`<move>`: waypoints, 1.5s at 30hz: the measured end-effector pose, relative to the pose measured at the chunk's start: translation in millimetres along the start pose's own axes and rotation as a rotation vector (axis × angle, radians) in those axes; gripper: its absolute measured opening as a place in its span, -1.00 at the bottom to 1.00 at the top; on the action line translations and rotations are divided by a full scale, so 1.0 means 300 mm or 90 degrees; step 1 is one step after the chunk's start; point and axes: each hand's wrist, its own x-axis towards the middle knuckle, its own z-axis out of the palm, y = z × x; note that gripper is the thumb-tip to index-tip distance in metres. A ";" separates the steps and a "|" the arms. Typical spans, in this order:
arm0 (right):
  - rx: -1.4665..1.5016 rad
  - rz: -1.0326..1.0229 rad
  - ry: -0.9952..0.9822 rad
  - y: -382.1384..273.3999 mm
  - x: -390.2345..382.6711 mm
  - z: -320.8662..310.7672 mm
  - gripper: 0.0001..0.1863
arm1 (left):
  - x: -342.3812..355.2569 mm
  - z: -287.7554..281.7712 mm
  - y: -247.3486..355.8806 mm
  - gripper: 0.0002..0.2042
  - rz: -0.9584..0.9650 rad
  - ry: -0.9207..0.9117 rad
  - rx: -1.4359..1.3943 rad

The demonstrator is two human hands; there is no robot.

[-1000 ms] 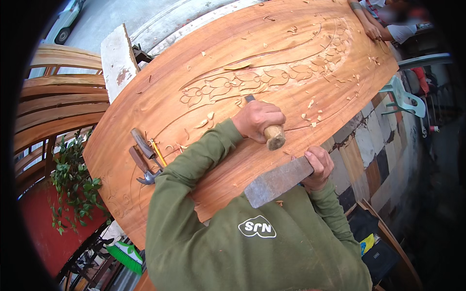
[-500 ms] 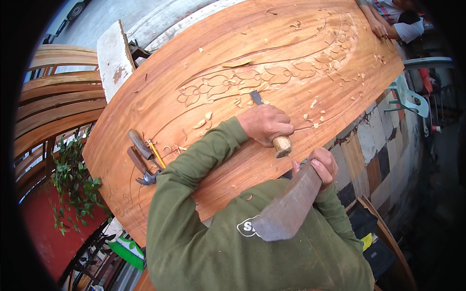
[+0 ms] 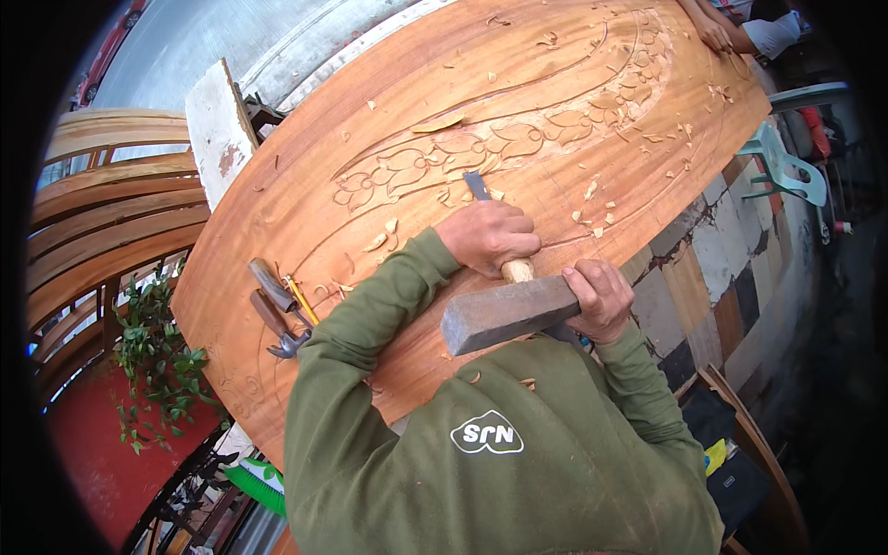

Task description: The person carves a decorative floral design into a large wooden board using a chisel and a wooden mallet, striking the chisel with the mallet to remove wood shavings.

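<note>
The left hand [image 3: 488, 236] is closed around the chisel [image 3: 490, 217], blade set in the floral relief at mid-panel [image 3: 305, 213]. The right hand [image 3: 601, 298] grips the wooden mallet [image 3: 509, 313] at the chisel butt. Judged progress: flowers outlined toward the far edge; near-edge areas remain plain.

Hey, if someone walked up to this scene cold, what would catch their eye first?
Most likely the big reddish wooden panel filling the upper middle, carved with a leafy floral band and strewn with wood chips. At its near edge the left hand grips a chisel set against the carving, while the right hand holds a wooden mallet block at the chisel's handle end. Spare chisels lie on the panel's left.
</note>
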 end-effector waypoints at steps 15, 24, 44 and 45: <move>0.049 -0.004 0.020 0.139 -0.003 -0.008 -0.26 | 0.093 -0.108 0.027 -0.82 -0.139 0.352 0.189; 0.171 0.231 0.046 0.261 -0.054 -0.090 -0.23 | 0.092 -0.077 -0.025 -0.68 -0.737 0.143 0.304; 0.664 0.578 -0.064 0.564 0.115 -0.098 -0.26 | 0.099 -0.169 0.075 -0.55 -0.640 0.919 -0.021; 0.670 0.574 -0.085 0.582 0.114 -0.095 -0.27 | 0.131 -0.167 0.038 -0.61 -0.584 0.978 -0.047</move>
